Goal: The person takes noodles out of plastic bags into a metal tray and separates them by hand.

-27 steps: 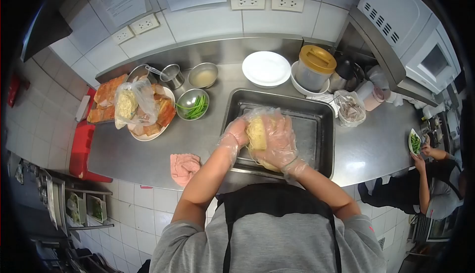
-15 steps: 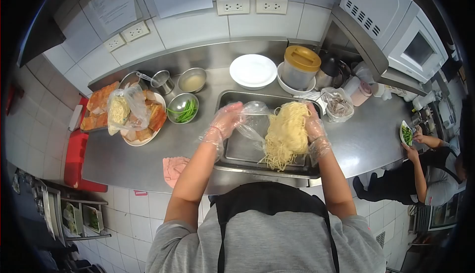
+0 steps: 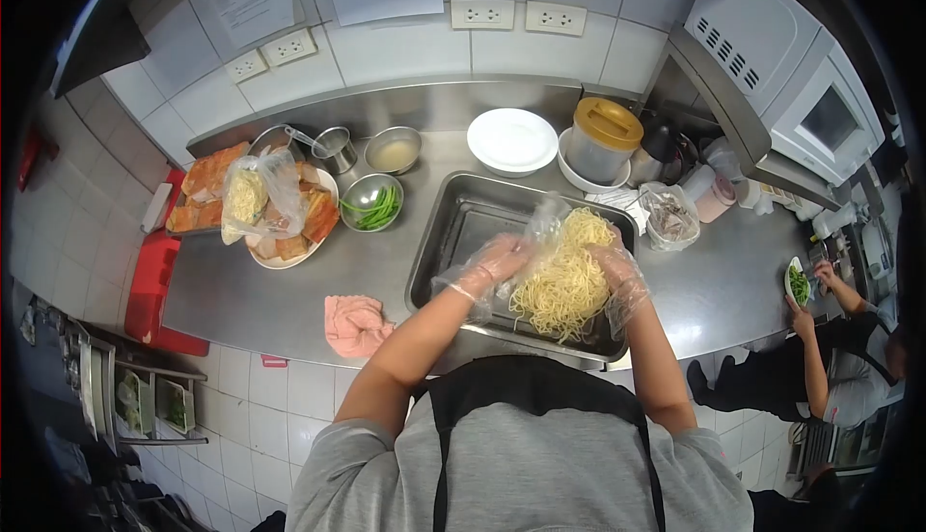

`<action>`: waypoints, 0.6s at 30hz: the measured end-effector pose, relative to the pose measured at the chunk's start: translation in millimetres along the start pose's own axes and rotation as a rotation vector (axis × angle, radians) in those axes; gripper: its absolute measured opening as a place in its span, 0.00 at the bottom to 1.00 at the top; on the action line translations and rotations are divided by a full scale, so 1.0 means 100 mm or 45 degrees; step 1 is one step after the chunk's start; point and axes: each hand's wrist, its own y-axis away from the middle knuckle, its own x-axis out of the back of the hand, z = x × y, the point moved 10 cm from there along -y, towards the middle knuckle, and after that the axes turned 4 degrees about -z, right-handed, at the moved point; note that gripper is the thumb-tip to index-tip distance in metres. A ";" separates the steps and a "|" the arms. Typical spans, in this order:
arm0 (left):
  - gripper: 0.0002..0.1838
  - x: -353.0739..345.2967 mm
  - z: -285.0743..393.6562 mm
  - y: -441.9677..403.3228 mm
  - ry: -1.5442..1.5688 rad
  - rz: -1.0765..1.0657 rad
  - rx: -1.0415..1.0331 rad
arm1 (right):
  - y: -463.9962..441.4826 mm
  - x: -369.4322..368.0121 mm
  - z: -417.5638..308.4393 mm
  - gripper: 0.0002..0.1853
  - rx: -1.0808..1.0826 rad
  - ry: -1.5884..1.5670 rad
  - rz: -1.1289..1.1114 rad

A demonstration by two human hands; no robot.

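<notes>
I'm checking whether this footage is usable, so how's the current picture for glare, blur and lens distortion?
In the head view, strong fisheye bending curves the counter and the corners go black; in the head view, pale glare lies on it right of the tray; also in the head view, the noodles read fairly clearly, while the clear plastic looks soft.

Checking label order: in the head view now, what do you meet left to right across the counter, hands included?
Clear bag, green beans, left hand, loose noodles, right hand, bag-lined tub, pink container.
</notes>
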 end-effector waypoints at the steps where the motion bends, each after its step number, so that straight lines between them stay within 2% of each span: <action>1: 0.28 0.01 -0.04 -0.08 -0.066 0.038 0.008 | -0.02 0.04 0.08 0.35 -0.016 -0.118 -0.013; 3: 0.22 0.15 -0.47 -0.48 0.274 0.238 -0.200 | -0.01 0.12 0.26 0.29 -0.057 -0.361 -0.030; 4: 0.20 0.30 -0.63 -0.58 0.445 0.337 -0.302 | 0.00 0.18 0.27 0.28 -0.010 -0.118 -0.003; 6: 0.17 0.59 -0.63 -0.39 0.741 0.284 -0.108 | -0.03 0.22 0.28 0.26 0.088 0.373 0.033; 7: 0.17 0.73 -0.45 -0.14 0.886 0.351 -0.098 | -0.02 0.22 0.25 0.23 0.104 0.438 0.062; 8: 0.17 0.90 -0.37 -0.06 0.527 0.503 -0.264 | 0.01 0.21 0.22 0.21 0.120 0.503 0.092; 9: 0.17 1.02 -0.37 0.00 0.149 0.663 -0.396 | 0.17 0.10 -0.10 0.21 0.115 0.575 0.135; 10: 0.17 0.92 -0.58 -0.20 -0.040 0.661 -0.487 | 0.08 -0.02 -0.17 0.20 0.318 0.591 0.067; 11: 0.17 0.95 -0.43 0.03 0.087 0.617 -0.504 | 0.21 -0.15 -0.48 0.19 0.289 0.601 0.127; 12: 0.17 0.92 -0.40 0.19 0.218 0.590 -0.412 | 0.16 -0.32 -0.62 0.19 0.331 0.536 -0.002; 14: 0.18 0.87 -0.38 0.43 0.340 0.681 -0.395 | 0.05 -0.60 -0.59 0.19 0.248 0.122 -0.248; 16: 0.14 0.94 -0.46 0.61 0.425 0.637 -0.217 | 0.04 -0.74 -0.65 0.21 0.084 0.327 -0.262; 17: 0.12 0.97 -0.51 0.64 0.474 0.605 -0.144 | 0.11 -0.81 -0.90 0.24 0.326 0.525 -0.229; 18: 0.10 1.14 -0.55 0.72 0.497 0.742 -0.231 | 0.27 -0.94 -1.11 0.28 0.569 0.717 -0.186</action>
